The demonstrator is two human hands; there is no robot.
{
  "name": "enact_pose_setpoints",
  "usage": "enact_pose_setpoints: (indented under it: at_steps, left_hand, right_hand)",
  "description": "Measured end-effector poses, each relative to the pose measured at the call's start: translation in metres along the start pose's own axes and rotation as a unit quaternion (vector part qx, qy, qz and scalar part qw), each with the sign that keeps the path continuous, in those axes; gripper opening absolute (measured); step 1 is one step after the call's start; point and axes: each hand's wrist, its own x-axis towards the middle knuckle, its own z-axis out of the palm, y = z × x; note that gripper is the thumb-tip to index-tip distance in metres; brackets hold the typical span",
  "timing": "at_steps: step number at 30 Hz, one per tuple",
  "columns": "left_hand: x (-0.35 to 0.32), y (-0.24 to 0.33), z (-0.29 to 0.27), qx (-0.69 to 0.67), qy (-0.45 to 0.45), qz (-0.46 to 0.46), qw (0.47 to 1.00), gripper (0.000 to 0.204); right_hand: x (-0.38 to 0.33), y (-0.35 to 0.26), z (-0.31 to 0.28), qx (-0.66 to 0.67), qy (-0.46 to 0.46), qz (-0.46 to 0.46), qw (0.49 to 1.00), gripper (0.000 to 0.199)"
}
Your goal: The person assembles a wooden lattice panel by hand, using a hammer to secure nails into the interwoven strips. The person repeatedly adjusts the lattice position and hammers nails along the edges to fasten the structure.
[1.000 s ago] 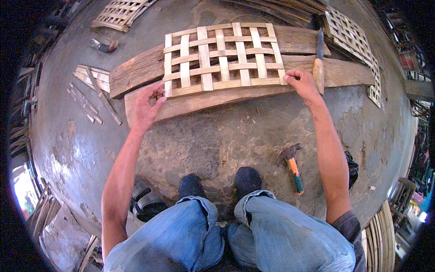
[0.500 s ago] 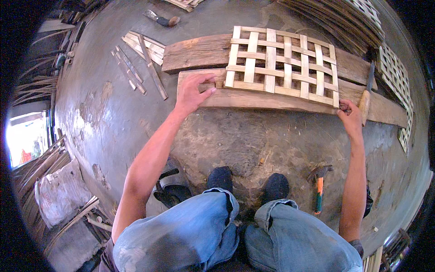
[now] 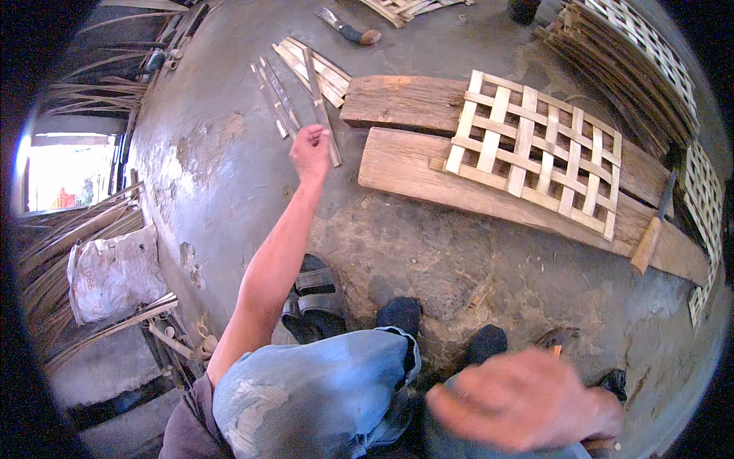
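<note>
Strip selection, judged: left hand (image 3: 311, 150) extended over loose bamboo strips (image 3: 310, 76) on the floor, fingers curled on one strip's end. Right hand (image 3: 527, 399) blurred near the knee, fingers loosely spread, holding nothing. Woven lattice panel (image 3: 535, 149) rests on two planks (image 3: 405, 103). Next: a firm pinch and lift.

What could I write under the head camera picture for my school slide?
A person's left hand reaches to loose bamboo strips on the floor, beside a woven bamboo lattice lying on wooden planks.
</note>
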Motion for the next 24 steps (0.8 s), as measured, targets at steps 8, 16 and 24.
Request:
enact_pose_setpoints:
  at_steps: [8, 16, 24]
  left_hand:
    - [0.021, -0.024, 0.042, 0.176, -0.129, -0.117, 0.969, 0.052]
    - [0.043, -0.08, 0.007, -0.037, -0.007, -0.203, 0.979, 0.022]
    - [-0.07, 0.084, -0.043, -0.049, -0.203, 0.338, 0.918, 0.029]
  right_hand:
    - [0.001, 0.01, 0.04, 0.046, -0.058, 0.078, 0.994, 0.037]
    - [-0.05, 0.028, 0.109, 0.229, -0.019, 0.304, 0.925, 0.029]
    - [-0.124, 0.09, 0.093, 0.223, 0.406, 0.503, 0.73, 0.045]
